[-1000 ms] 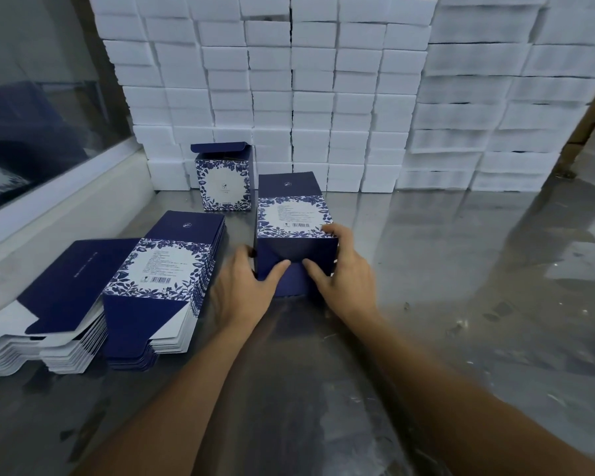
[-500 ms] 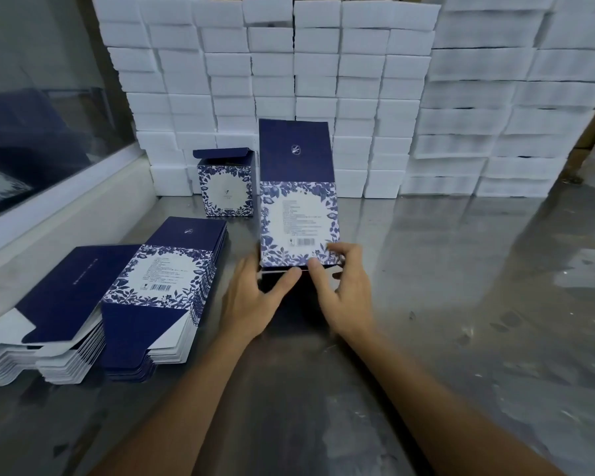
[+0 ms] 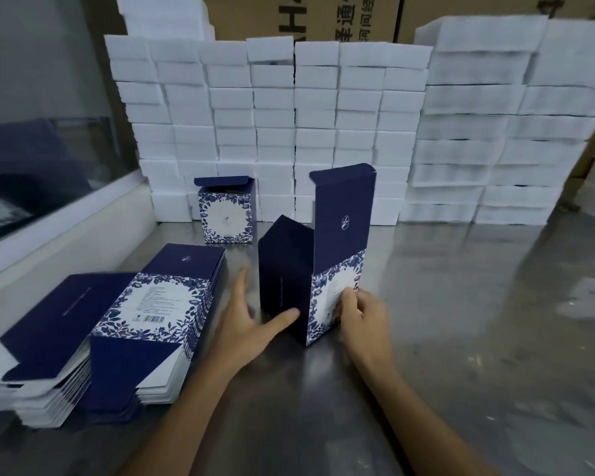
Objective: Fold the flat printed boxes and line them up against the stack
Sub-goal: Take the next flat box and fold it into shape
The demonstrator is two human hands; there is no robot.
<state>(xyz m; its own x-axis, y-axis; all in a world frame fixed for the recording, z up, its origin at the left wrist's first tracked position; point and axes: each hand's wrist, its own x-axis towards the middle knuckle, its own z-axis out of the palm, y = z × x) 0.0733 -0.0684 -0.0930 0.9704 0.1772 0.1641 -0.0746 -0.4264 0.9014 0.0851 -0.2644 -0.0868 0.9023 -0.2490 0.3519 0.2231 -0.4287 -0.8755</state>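
Right hand (image 3: 361, 312) fingers pinch the upright box (image 3: 310, 280) on its floral face; left hand (image 3: 246, 326) spread wide, thumb on its dark side. Flat boxes (image 3: 152, 314) left of left fingers; finished box (image 3: 227, 214) beyond, against white stack (image 3: 323, 115).

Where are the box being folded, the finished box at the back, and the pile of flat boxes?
Box being folded (image 3: 284, 290): head view, dark side panel.
Finished box (image 3: 226, 219): head view, white front panel.
Pile of flat boxes (image 3: 158, 302): head view, top sheet's label.
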